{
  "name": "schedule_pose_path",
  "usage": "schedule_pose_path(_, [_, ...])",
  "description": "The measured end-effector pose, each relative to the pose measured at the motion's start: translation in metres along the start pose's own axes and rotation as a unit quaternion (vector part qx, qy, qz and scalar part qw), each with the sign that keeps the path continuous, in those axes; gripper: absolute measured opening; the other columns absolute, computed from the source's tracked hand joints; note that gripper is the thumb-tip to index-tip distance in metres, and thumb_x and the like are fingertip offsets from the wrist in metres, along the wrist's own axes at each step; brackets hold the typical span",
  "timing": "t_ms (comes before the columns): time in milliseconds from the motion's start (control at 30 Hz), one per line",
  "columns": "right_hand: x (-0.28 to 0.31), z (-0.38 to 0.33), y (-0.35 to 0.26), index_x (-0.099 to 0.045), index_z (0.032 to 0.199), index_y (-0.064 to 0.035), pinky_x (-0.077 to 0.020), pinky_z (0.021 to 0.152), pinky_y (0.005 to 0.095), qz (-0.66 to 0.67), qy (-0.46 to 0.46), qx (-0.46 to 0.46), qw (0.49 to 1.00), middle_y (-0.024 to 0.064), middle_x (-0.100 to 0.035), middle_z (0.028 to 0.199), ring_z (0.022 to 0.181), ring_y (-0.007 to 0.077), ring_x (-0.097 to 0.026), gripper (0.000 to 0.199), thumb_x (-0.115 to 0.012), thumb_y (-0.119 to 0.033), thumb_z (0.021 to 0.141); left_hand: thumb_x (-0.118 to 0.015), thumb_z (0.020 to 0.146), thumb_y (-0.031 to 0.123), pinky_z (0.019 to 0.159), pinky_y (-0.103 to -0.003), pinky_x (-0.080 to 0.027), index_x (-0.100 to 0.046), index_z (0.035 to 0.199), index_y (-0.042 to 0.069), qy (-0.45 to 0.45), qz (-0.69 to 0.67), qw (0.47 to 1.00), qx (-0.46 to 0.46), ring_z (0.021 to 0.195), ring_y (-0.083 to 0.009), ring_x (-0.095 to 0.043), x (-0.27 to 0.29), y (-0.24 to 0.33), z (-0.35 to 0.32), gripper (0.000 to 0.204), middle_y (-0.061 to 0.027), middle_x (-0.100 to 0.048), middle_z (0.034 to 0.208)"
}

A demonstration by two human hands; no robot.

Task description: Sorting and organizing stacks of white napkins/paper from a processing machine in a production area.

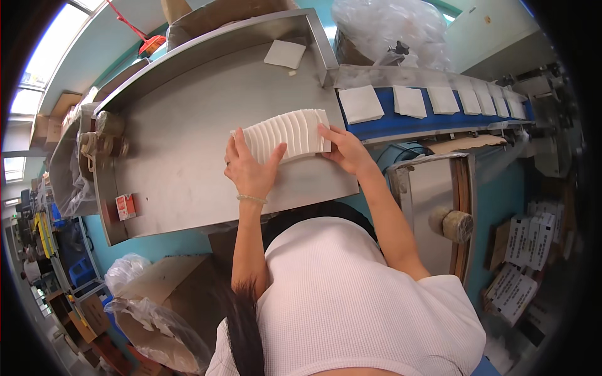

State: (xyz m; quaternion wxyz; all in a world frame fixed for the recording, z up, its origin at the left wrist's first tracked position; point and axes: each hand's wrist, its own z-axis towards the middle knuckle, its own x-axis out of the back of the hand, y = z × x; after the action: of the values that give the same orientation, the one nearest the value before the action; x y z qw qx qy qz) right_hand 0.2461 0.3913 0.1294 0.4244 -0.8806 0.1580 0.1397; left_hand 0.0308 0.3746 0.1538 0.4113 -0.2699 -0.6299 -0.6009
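Between my two hands a row of white folded napkins (285, 135) stands on edge over the steel table (182, 144), bowed slightly in an arc. My left hand (251, 164) grips the row's left end and front side, its thumb lying along the front. At the right end, my right hand (343, 147) pinches the last napkins between thumb and fingers. One loose napkin (285, 54) lies flat near the table's back edge, with a small white scrap just in front of it.
Several napkin stacks (411, 101) sit spaced along a blue conveyor belt (376, 128) on the right. A small red-and-white box (125, 207) stands at the table's left front corner. Tape rolls (458, 226) rest on a framed panel at right. A plastic-lined carton (164, 282) is below left.
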Motion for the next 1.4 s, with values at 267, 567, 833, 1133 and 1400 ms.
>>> schedule_pose_path(267, [0.005,0.012,0.001,-0.06,0.117,-0.0018,-0.048,0.074,0.0282,0.004,-0.021,-0.011,1.0,0.0035,-0.064,0.105,0.089,0.0119,-0.059,0.035,-0.06,-0.028,0.094,-0.076,0.07,0.06,0.102,-0.057,-0.029,-0.035,0.142,-0.001,0.016,0.009,1.0,-0.007,0.13,-0.0434,-0.038,-0.003,0.0,0.004,0.103,-0.0271,-0.036,0.144])
schedule_pose_path(567, [-0.021,0.013,-0.002,-0.063,0.111,0.0021,-0.0493,0.073,0.0291,-0.31,-0.032,0.129,0.941,0.0068,-0.066,0.094,0.082,0.0162,-0.061,0.034,-0.062,-0.021,0.086,-0.068,0.06,0.078,0.102,-0.067,-0.019,-0.04,0.145,0.017,-0.024,0.119,0.992,0.042,0.131,-0.0518,-0.033,-0.011,0.041,0.027,0.108,-0.0336,-0.023,0.148])
schedule_pose_path(833, [0.023,0.044,-0.001,-0.036,0.127,0.0137,-0.0578,0.089,0.047,0.157,0.025,-0.032,0.987,0.0254,-0.053,0.118,0.105,0.0368,-0.061,0.042,-0.048,-0.002,0.09,-0.068,0.063,0.07,0.103,-0.064,-0.017,-0.047,0.138,0.024,-0.051,0.127,0.986,0.093,0.131,-0.0507,-0.029,-0.001,0.029,0.051,0.091,-0.0317,-0.016,0.15])
schedule_pose_path(1133, [0.022,0.042,0.001,-0.042,0.124,0.0085,-0.0569,0.089,0.0425,0.19,0.045,-0.053,0.979,0.0235,-0.055,0.116,0.103,0.0344,-0.062,0.036,-0.05,-0.006,0.092,-0.063,0.062,0.079,0.102,-0.063,-0.021,-0.045,0.142,0.028,-0.017,0.151,0.982,0.115,0.132,-0.0496,-0.033,0.0,0.004,0.051,0.096,-0.0288,-0.021,0.151])
schedule_pose_path(1400, [0.014,0.067,0.008,-0.05,0.12,0.0032,-0.0543,0.073,0.0338,0.112,0.046,-0.026,0.992,0.0171,-0.058,0.11,0.092,0.0246,-0.062,0.032,-0.056,-0.015,0.095,-0.068,0.063,0.071,0.102,-0.06,-0.019,-0.048,0.137,0.025,0.022,0.135,0.987,0.089,0.125,-0.0477,-0.035,-0.001,0.0,0.045,0.089,-0.0297,-0.02,0.148])
